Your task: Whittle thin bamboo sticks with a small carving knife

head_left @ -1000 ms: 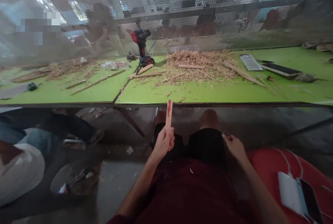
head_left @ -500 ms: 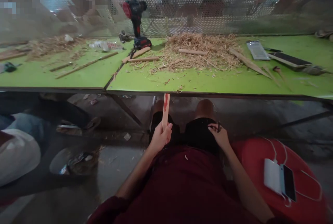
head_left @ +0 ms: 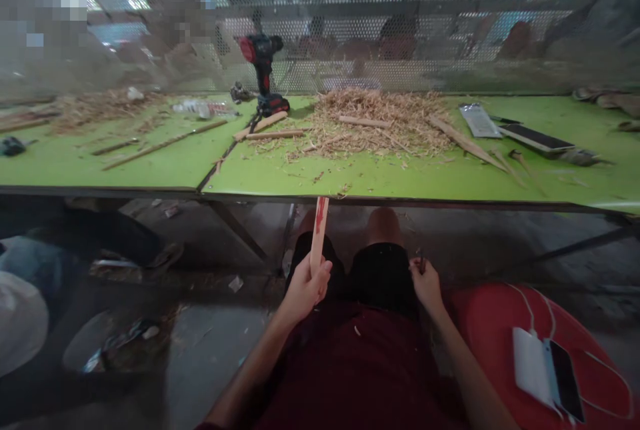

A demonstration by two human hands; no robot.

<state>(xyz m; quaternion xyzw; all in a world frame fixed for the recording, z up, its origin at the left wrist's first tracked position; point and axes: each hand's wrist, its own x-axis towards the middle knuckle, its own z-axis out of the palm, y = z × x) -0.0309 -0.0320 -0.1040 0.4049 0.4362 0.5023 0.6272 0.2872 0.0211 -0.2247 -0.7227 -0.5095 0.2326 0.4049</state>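
My left hand [head_left: 307,287] is closed around the lower end of a flat wooden stick [head_left: 319,233]. A red patch marks the stick's upper part, and its top end reaches the table's front edge in the view. Over to the right, beside my knee, my right hand [head_left: 427,285] pinches a small dark object [head_left: 421,258]. Most of that object is hidden by the fingers, so its kind does not show. Both hands are below the level of the green table [head_left: 280,180].
On the table stand a cordless drill [head_left: 265,73] and a heap of wood shavings [head_left: 370,107], with wooden sticks, a plastic bottle [head_left: 203,108] and a sharpening stone-like block [head_left: 537,137]. A red stool [head_left: 480,323] at right carries a phone [head_left: 567,377] and power bank. Another person sits left.
My right hand has shifted slightly right, away from my knee, with the dark object still in it. The left hand keeps its hold on the stick. The view has tilted up a little.
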